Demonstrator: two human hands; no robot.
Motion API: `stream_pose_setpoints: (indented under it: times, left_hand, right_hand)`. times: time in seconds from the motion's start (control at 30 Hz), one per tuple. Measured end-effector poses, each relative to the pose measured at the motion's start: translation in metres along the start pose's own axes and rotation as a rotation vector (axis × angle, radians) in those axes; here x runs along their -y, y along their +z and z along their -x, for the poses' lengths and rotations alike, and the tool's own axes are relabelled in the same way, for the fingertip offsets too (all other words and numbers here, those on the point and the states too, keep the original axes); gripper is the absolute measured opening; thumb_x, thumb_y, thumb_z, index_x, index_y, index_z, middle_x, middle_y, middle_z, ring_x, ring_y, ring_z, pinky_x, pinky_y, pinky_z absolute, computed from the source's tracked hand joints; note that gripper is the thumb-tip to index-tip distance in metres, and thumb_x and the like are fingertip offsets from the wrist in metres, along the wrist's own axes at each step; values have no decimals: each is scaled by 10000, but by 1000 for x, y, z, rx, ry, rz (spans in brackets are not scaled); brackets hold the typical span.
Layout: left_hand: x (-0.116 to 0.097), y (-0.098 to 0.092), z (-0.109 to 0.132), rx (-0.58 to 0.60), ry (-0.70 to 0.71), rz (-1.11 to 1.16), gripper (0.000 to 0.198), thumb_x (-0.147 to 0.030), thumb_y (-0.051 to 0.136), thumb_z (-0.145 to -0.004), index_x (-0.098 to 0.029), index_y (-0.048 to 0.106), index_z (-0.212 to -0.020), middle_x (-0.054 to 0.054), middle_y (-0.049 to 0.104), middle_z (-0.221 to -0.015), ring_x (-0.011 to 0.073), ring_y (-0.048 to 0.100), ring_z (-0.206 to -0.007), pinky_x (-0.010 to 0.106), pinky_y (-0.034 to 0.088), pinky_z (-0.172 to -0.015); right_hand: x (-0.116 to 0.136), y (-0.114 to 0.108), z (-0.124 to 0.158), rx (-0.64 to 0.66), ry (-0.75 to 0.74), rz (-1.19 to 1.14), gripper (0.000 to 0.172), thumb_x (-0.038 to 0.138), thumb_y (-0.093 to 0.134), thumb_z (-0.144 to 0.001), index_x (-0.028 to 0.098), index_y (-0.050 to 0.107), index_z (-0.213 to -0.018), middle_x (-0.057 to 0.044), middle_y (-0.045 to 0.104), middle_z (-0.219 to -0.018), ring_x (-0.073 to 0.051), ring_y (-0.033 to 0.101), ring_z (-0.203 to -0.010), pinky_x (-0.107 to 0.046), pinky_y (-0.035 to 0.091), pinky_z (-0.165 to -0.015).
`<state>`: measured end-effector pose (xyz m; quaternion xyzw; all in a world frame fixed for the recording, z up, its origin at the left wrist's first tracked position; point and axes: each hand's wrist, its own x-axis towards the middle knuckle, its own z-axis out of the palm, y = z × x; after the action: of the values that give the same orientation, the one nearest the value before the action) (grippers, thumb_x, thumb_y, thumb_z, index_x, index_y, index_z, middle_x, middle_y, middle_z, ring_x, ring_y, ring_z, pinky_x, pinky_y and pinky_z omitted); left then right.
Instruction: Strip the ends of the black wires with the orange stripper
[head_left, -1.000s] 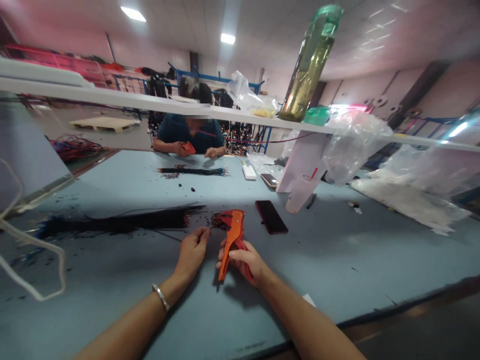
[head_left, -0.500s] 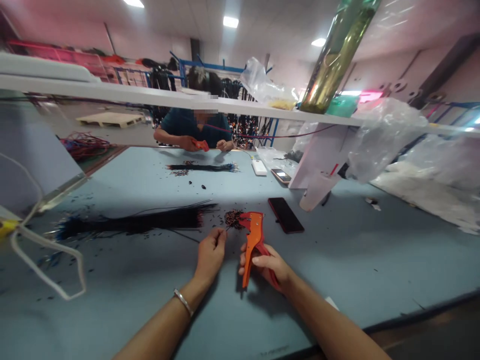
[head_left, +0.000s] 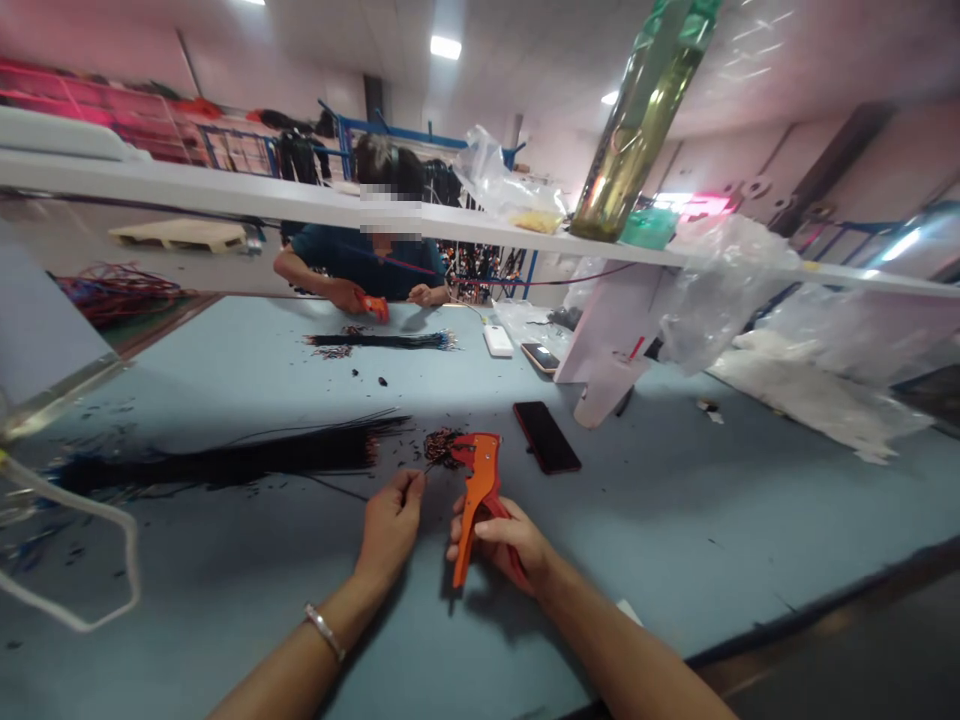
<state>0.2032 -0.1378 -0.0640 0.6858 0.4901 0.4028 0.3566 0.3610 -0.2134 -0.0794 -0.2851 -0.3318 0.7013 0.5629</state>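
Observation:
My right hand (head_left: pixel 501 543) is closed round the handles of an orange wire stripper (head_left: pixel 475 488), whose head points away from me over the blue table (head_left: pixel 712 520). My left hand (head_left: pixel 390 523) pinches the end of a thin black wire (head_left: pixel 337 487) close to the stripper's jaws. A long bundle of black wires (head_left: pixel 225 462) lies to the left, just beyond my left hand. A small heap of stripped bits (head_left: pixel 439 445) sits beside the stripper's head.
A black phone (head_left: pixel 547 437) lies right of the stripper. Across the table a person in a dark shirt (head_left: pixel 360 262) works with another orange tool (head_left: pixel 373 306) and wire bundle (head_left: pixel 382 342). A white shelf (head_left: pixel 225 195) carries a green bottle (head_left: pixel 637 120) and plastic bags (head_left: pixel 720 290).
My hands keep the same hold on the wire and the stripper. The view has shifted, first to one side and then back, so everything slid across the picture.

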Motion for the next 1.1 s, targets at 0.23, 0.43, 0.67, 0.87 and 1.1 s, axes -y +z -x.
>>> stream_pose_setpoints:
  times: [0.23, 0.43, 0.67, 0.87, 1.1]
  left_hand:
    - [3, -3, -3, 31, -27, -9, 382, -496, 437, -836, -171, 619, -757, 0, 626, -667, 172, 561, -669, 226, 421, -611]
    - [2, -6, -4, 17, -16, -48, 392, -512, 442, -821, -177, 638, -761, 6, 656, -690, 183, 585, -682, 228, 436, -609]
    - [0, -8, -4, 6, -19, -62, 399, -515, 450, -802, -173, 647, -742, 17, 669, -684, 202, 607, -690, 244, 456, -624]
    - [0, -6, -5, 12, -33, -40, 387, -513, 452, -803, -179, 640, -750, 14, 677, -709, 200, 612, -711, 240, 461, -637]
    - [-3, -8, -3, 26, -65, -43, 401, -523, 448, -800, -175, 641, -762, 25, 685, -741, 209, 616, -755, 247, 460, -666]
  right_hand:
    - [-1, -4, -5, 15, 24, -32, 354, 224, 680, -658, 102, 586, -977, -67, 679, -790, -206, 685, -652, -342, 529, -664]
    - [1, -1, -7, -15, 20, -67, 333, 218, 678, -655, 111, 594, -959, -61, 684, -790, -202, 683, -645, -337, 530, -646]
    - [0, 0, -6, -8, 34, -77, 337, 208, 673, -639, 108, 592, -950, -62, 687, -772, -200, 678, -626, -331, 529, -629]
    - [-1, 1, -6, -31, 26, -95, 331, 197, 660, -631, 102, 595, -942, -65, 684, -760, -205, 680, -615, -323, 526, -611]
    - [1, 1, -2, -46, 52, -77, 336, 203, 668, -638, 109, 585, -951, -65, 682, -776, -207, 680, -628, -339, 530, -628]
